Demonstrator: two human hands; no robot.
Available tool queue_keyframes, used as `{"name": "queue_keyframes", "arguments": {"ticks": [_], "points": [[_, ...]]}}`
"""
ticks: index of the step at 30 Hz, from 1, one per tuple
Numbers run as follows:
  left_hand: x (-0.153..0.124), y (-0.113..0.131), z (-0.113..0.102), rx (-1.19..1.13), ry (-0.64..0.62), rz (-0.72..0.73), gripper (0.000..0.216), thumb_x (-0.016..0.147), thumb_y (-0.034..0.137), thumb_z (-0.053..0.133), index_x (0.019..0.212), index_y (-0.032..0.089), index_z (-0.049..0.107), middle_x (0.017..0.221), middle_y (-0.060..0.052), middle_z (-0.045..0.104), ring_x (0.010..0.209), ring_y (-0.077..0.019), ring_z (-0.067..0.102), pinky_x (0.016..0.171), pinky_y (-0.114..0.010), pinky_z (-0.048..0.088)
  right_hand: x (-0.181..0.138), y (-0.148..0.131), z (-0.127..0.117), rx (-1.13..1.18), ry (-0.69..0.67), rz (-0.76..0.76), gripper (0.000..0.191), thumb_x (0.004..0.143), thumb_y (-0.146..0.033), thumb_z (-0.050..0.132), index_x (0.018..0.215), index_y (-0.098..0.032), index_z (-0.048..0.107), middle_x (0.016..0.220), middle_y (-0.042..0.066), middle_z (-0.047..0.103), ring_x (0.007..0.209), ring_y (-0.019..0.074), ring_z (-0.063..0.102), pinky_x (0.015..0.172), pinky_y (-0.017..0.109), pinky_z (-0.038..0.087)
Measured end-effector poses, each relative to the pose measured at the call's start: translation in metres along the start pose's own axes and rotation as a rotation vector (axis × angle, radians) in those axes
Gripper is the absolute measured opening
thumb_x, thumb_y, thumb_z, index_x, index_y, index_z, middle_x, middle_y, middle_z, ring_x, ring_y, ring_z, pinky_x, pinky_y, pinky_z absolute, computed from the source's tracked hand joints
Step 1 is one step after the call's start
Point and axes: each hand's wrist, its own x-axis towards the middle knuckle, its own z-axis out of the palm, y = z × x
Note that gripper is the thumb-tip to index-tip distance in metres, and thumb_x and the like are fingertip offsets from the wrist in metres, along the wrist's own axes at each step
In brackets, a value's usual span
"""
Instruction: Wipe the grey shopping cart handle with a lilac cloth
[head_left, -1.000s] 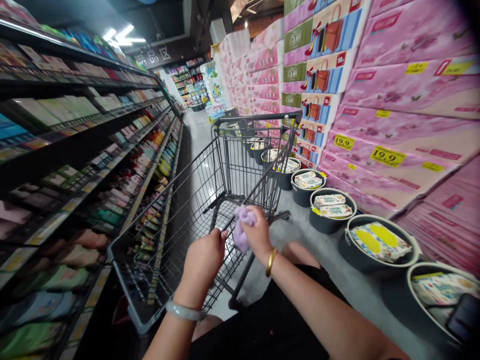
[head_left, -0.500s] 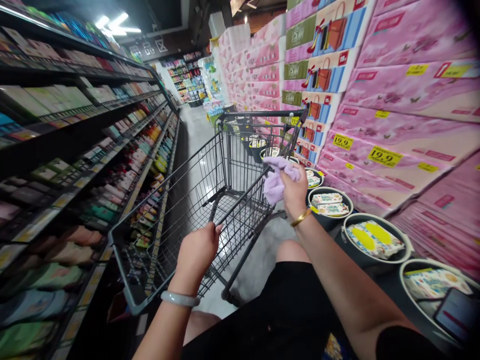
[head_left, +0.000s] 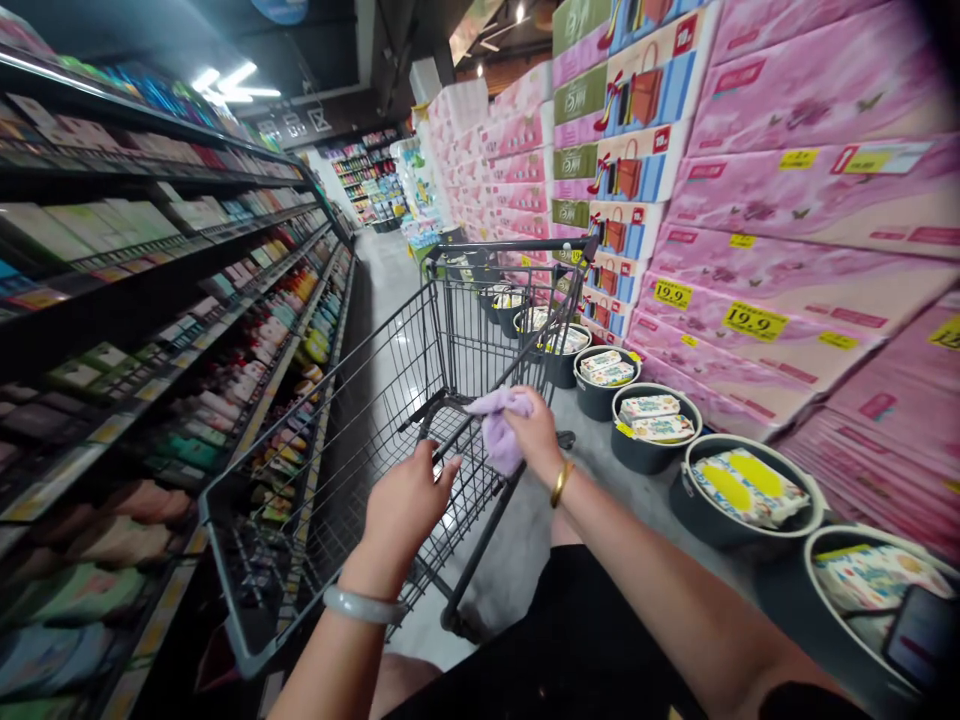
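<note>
A dark grey wire shopping cart (head_left: 390,350) stands in front of me, its basket bare wire mesh where I can see inside. My left hand (head_left: 405,505), with a pale bangle at the wrist, is at the near side rail of the cart. Its fingers curl over the rail, while the thumb stands a little apart. In my right hand (head_left: 534,430), which wears a gold bracelet, is a crumpled lilac cloth (head_left: 501,440). The cloth lies against the same rail, just beyond my left hand, and partly covers it.
Packed shelves (head_left: 172,250) line the left side. On the right, round dark tubs (head_left: 645,455) with packs of wipes stand along stacked pink tissue packs (head_left: 795,220). A phone (head_left: 922,640) shows at the lower right. The pale floor (head_left: 382,270) runs down the aisle.
My right hand has drawn the cloth along the rail toward me and my left hand. The left thumb has lifted away from the fingers. The view has shifted slightly.
</note>
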Motion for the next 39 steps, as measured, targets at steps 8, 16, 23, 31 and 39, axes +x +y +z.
{"name": "queue_keyframes", "arguments": {"ticks": [8, 16, 23, 31, 39], "points": [[0.046, 0.037, -0.002, 0.005, -0.055, 0.064, 0.051, 0.101, 0.053, 0.027, 0.101, 0.018, 0.064, 0.090, -0.011, 0.073, 0.085, -0.0240, 0.071, 0.067, -0.029, 0.044, 0.060, 0.005, 0.001, 0.114, 0.245, 0.136, 0.034, 0.069, -0.031, 0.063, 0.101, -0.021, 0.062, 0.090, 0.000, 0.067, 0.080, 0.0183, 0.061, 0.074, 0.030, 0.050], [0.050, 0.026, 0.007, 0.009, -0.050, 0.118, 0.047, 0.103, 0.049, 0.025, 0.100, 0.019, 0.062, 0.090, -0.009, 0.074, 0.083, -0.0215, 0.070, 0.070, -0.028, 0.045, -0.026, 0.039, 0.029, 0.008, 0.193, 0.162, 0.031, 0.071, -0.031, 0.064, 0.101, -0.022, 0.060, 0.093, 0.002, 0.067, 0.086, 0.0184, 0.062, 0.079, 0.030, 0.051], [0.044, 0.026, 0.004, 0.018, -0.019, 0.156, 0.039, 0.103, 0.046, 0.027, 0.109, 0.021, 0.056, 0.090, -0.009, 0.074, 0.082, -0.0236, 0.070, 0.068, -0.030, 0.044, -0.049, 0.006, 0.041, 0.093, 0.138, 0.155, 0.032, 0.071, -0.026, 0.062, 0.102, -0.023, 0.061, 0.098, 0.002, 0.066, 0.091, 0.0190, 0.062, 0.085, 0.031, 0.051], [-0.016, -0.023, -0.003, 0.155, -0.075, 0.004, 0.039, 0.100, 0.047, 0.039, 0.130, 0.025, 0.052, 0.096, -0.010, 0.076, 0.087, -0.0258, 0.072, 0.068, -0.030, 0.045, -0.119, 0.037, 0.049, 0.061, 0.050, 0.309, 0.028, 0.070, -0.028, 0.066, 0.097, -0.022, 0.062, 0.093, 0.004, 0.068, 0.090, 0.0207, 0.064, 0.083, 0.034, 0.052], [-0.073, -0.076, -0.010, 0.193, -0.168, -0.094, 0.041, 0.101, 0.053, 0.031, 0.119, 0.028, 0.058, 0.094, -0.007, 0.076, 0.085, -0.0252, 0.072, 0.064, -0.029, 0.041, -0.162, -0.007, 0.066, 0.062, -0.286, 0.057, 0.037, 0.066, -0.011, 0.062, 0.101, -0.024, 0.065, 0.104, 0.002, 0.063, 0.099, 0.0183, 0.060, 0.091, 0.030, 0.048]]}}
